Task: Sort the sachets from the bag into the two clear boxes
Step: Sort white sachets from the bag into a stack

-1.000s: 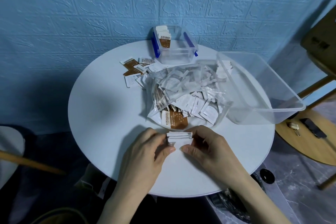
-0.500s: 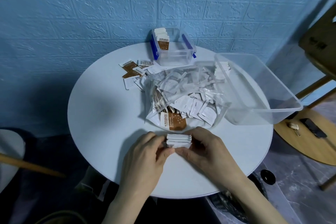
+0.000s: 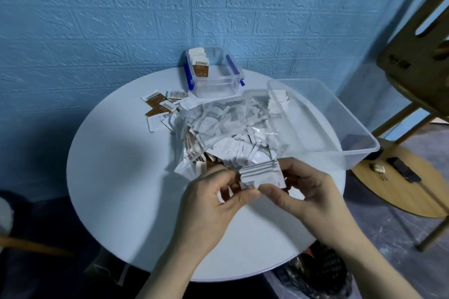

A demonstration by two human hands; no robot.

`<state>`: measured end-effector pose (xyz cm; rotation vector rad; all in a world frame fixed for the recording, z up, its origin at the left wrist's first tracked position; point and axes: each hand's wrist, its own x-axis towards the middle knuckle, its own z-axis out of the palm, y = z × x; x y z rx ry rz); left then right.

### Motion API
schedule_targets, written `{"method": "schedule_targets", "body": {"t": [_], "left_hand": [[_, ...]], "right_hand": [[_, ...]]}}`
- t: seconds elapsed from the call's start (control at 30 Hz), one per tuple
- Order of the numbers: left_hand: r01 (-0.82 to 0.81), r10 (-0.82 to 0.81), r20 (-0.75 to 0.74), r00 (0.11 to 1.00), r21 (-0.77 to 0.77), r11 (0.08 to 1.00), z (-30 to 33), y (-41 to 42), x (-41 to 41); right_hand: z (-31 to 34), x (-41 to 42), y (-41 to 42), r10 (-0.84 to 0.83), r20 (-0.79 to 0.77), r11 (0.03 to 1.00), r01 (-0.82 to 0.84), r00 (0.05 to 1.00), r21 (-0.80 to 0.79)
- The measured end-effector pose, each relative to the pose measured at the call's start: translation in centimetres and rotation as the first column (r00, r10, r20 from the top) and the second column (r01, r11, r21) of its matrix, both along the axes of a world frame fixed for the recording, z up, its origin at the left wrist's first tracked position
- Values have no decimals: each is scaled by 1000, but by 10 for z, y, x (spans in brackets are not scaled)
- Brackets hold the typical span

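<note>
A stack of white sachets (image 3: 261,173) is lifted just above the round white table (image 3: 126,177). My right hand (image 3: 306,192) grips the stack with thumb in front and fingers behind. My left hand (image 3: 213,199) touches its left end with curled fingertips. Behind the stack lies the clear bag (image 3: 230,128), full of white and brown sachets. A small clear box with blue clips (image 3: 216,75) at the table's far edge holds upright brown sachets. The large clear box (image 3: 323,126) on the right has a few white sachets at its far left corner.
Loose brown and white sachets (image 3: 161,109) lie on the table left of the bag. A wooden chair (image 3: 413,60) and a low round wooden stool (image 3: 401,182) with small items stand to the right. A blue brick-pattern wall is close behind.
The sachet stack has been raised off the table surface and tilted, with both hands lifting along with it. The view has shifted slightly closer.
</note>
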<state>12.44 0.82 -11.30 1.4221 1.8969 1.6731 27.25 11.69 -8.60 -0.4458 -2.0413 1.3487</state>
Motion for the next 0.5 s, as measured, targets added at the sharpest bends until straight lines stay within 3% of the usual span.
{"method": "schedule_targets", "body": {"t": [0.1, 0.23, 0.33, 0.4, 0.5], "left_hand": [[-52, 62, -296, 953, 44, 998, 7, 23, 9], [-101, 135, -633, 762, 89, 991, 12, 54, 19], [-89, 77, -759, 646, 25, 996, 6, 78, 24], [-113, 20, -804, 594, -59, 992, 0, 89, 26], [-161, -15, -820, 572, -130, 978, -9, 93, 26]], "right_hand": [[27, 12, 25, -36, 31, 996, 34, 999, 88], [58, 24, 77, -196, 110, 953, 163, 974, 255], [64, 19, 125, -377, 272, 838, 201, 885, 508], [59, 7, 152, -421, 357, 760, 110, 834, 640], [43, -16, 185, -430, 502, 715, -56, 750, 697]]}}
